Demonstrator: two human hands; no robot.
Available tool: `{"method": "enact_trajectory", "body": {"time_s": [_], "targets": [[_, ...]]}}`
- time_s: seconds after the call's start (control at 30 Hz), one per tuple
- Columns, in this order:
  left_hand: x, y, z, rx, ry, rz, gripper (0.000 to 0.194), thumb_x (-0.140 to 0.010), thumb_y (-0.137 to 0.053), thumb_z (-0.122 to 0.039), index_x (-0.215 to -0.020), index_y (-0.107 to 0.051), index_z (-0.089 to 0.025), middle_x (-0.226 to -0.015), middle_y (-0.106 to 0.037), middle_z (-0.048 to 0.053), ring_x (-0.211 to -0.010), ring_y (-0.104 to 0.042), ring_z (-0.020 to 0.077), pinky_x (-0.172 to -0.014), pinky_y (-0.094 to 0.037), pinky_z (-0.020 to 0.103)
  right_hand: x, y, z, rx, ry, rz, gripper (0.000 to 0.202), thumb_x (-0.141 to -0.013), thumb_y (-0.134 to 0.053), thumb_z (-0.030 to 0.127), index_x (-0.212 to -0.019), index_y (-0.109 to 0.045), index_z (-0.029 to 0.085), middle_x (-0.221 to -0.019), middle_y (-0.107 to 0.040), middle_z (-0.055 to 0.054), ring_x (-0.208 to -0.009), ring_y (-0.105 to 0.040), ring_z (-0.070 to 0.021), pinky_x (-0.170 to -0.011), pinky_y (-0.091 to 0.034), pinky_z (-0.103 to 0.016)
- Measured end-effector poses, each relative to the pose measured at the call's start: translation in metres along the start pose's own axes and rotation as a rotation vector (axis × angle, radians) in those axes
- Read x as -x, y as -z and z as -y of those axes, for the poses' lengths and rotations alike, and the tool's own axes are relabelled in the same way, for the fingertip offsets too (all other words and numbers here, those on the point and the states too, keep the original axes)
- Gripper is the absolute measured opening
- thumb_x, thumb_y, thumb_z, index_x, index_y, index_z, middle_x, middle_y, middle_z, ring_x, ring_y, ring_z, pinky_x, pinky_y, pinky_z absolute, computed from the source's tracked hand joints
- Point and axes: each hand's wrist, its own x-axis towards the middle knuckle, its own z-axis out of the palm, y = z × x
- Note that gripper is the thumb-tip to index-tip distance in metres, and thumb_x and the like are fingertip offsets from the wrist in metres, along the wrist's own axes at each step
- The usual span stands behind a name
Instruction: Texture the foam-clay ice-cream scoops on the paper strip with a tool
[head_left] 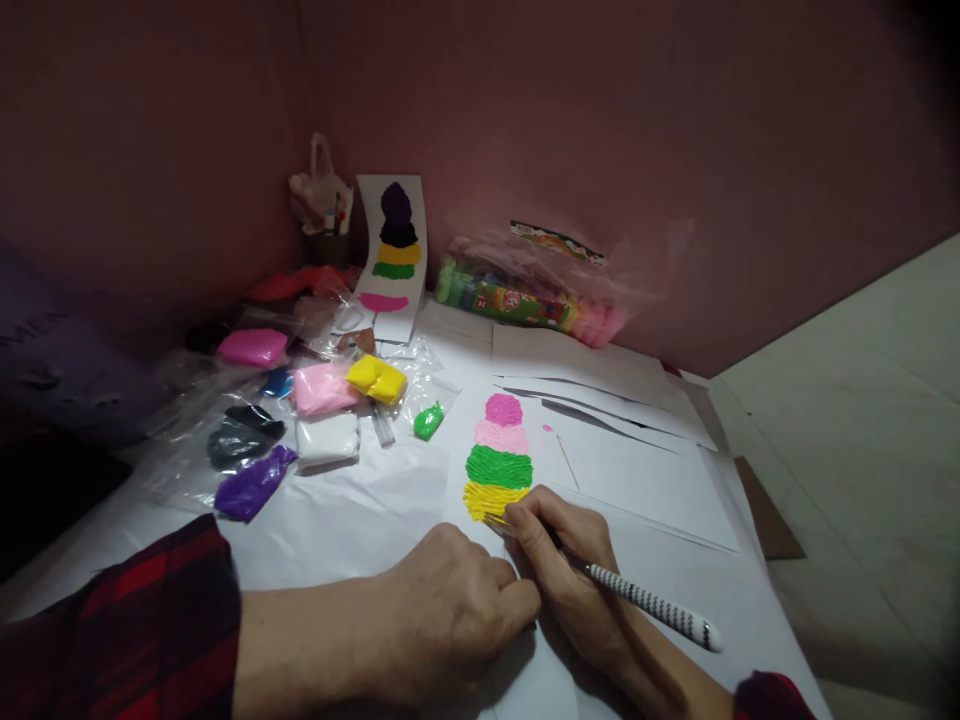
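On a white sheet (pixel 459 460) is a stacked clay picture (pixel 499 466) with magenta, light pink, green and yellow layers, scored with fine lines. My right hand (pixel 574 560) grips a slim tool with a white, dark-zigzag handle (pixel 652 603). Its thin end meets the lower edge of the yellow layer, partly covered by my fingers. Just below and to the left, my left hand (pixel 457 605) rests closed on the paper, close against my right hand. Whatever its curled fingers might hold is hidden.
Bagged clay lumps, among them yellow (pixel 376 378), white (pixel 328 440) and purple (pixel 255 484), lie on the left. A card with clay layers (pixel 396 265) leans at the back beside a clay package (pixel 525 300). A thin stick (pixel 568 462) lies on papers to the right.
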Motion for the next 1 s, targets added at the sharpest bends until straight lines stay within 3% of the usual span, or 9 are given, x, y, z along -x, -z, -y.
{"method": "enact_trajectory", "body": {"time_s": [0.3, 0.7, 0.87, 1.0], "targets": [[-0.002, 0.003, -0.001, -0.010, 0.001, 0.060, 0.015, -0.065, -0.054, -0.013, -0.076, -0.046, -0.020, -0.061, -0.058, -0.003, -0.044, -0.046, 0.0139, -0.036, -0.029, 0.032, 0.000, 0.000, 0.005, -0.057, 0.012, -0.063, 0.040, -0.095, -0.051, 0.037, -0.060, -0.047, 0.019, -0.055, -0.040, 0.005, -0.050, -0.035, -0.0099, -0.046, -0.030, -0.024], [-0.003, 0.006, -0.001, 0.008, -0.004, 0.098, 0.016, -0.064, -0.055, -0.012, -0.077, -0.047, -0.019, -0.063, -0.060, -0.003, -0.046, -0.047, 0.0135, -0.037, -0.028, 0.031, 0.002, -0.004, -0.001, -0.052, -0.043, -0.056, 0.039, -0.094, -0.056, 0.040, -0.061, -0.050, 0.019, -0.055, -0.044, 0.004, -0.051, -0.038, -0.0099, -0.046, -0.032, -0.024], [-0.002, 0.004, -0.001, -0.006, -0.008, 0.094, 0.017, -0.065, -0.056, -0.013, -0.076, -0.045, -0.020, -0.063, -0.059, -0.003, -0.045, -0.046, 0.0131, -0.038, -0.028, 0.030, 0.002, -0.002, -0.002, -0.047, -0.010, -0.160, 0.043, -0.093, -0.057, 0.040, -0.057, -0.046, 0.019, -0.051, -0.041, 0.005, -0.048, -0.036, -0.0094, -0.044, -0.031, -0.023], [-0.002, 0.001, 0.000, -0.005, -0.007, 0.102, 0.016, -0.067, -0.056, -0.014, -0.076, -0.044, -0.020, -0.063, -0.059, -0.003, -0.045, -0.048, 0.0128, -0.038, -0.029, 0.029, 0.003, 0.000, -0.008, -0.166, -0.060, -0.252, 0.040, -0.094, -0.057, 0.043, -0.062, -0.050, 0.019, -0.051, -0.050, 0.003, -0.046, -0.042, -0.0094, -0.042, -0.033, -0.022]]}}
